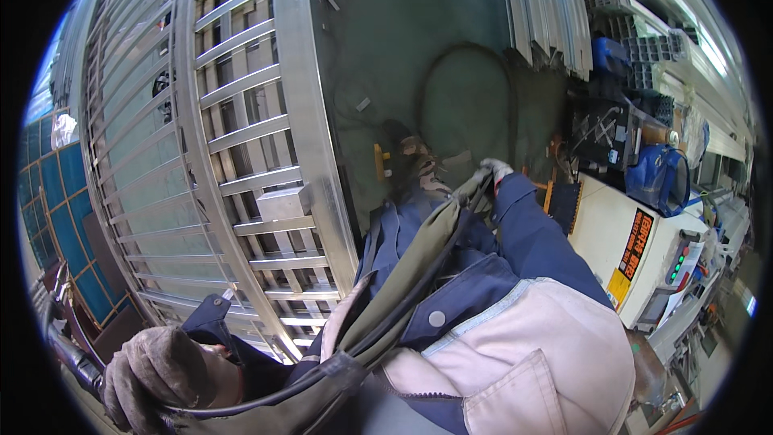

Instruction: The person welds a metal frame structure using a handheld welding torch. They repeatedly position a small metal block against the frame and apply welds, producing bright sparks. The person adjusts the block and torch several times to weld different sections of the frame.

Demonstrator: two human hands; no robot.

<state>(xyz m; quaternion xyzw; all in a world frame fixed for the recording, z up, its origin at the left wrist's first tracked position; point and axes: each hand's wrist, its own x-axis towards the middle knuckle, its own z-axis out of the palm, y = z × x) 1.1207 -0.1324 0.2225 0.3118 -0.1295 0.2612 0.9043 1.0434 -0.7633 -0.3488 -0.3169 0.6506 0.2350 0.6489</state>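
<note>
A long olive-green fabric sheath with black cable along it [403, 280] runs diagonally across my body, from lower left to upper right. My left hand [161, 370], in a worn grey glove, is closed at the sheath's lower end, where a dark cable runs beneath the fingers. Past my outstretched blue sleeve, my right hand [497, 169], in a light glove, is closed round the narrow upper end of the sheath. Around its middle sits a dark wrap [342, 370]. What lies inside the left fist is mostly hidden.
To my left stands a large shiny metal lattice frame [298, 80]. A dark hose [427, 72] loops over the green floor ahead. At right are a white machine with lit indicators [616, 225], a blue face shield [660, 181] and stacked metal profiles [547, 8].
</note>
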